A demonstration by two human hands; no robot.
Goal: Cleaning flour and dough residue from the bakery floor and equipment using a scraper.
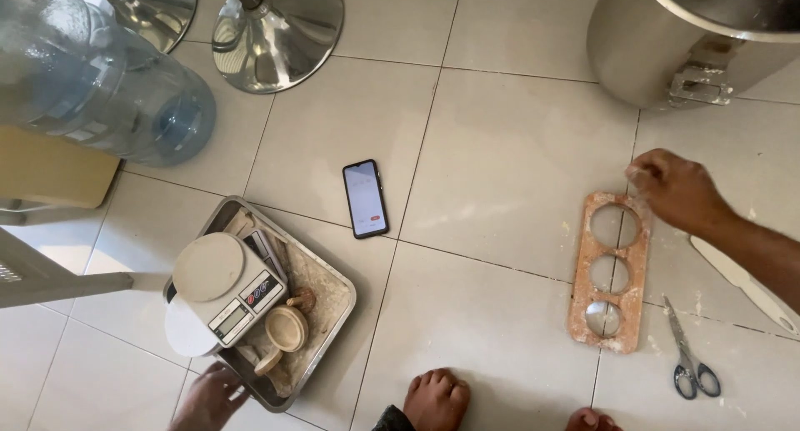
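Note:
My right hand (679, 189) hovers at the top right corner of a flour-dusted wooden template (583, 273) with three round holes lying on the tiled floor; its fingers are pinched together, and whether they hold anything I cannot tell. My left hand (207, 398) rests on the near edge of a metal tray (337, 302). In the tray stand a white kitchen scale (225, 289), a small wooden cup-shaped tool (283, 331) and other dusty wooden pieces.
A smartphone (365, 198) lies screen-up mid-floor. Scissors (687, 352) and a white flat blade (742, 281) lie to the right. A large steel pot (667, 39) stands top right, a water jug (100, 73) and chrome stool bases (279, 35) top left. My bare feet (437, 398) are at the bottom.

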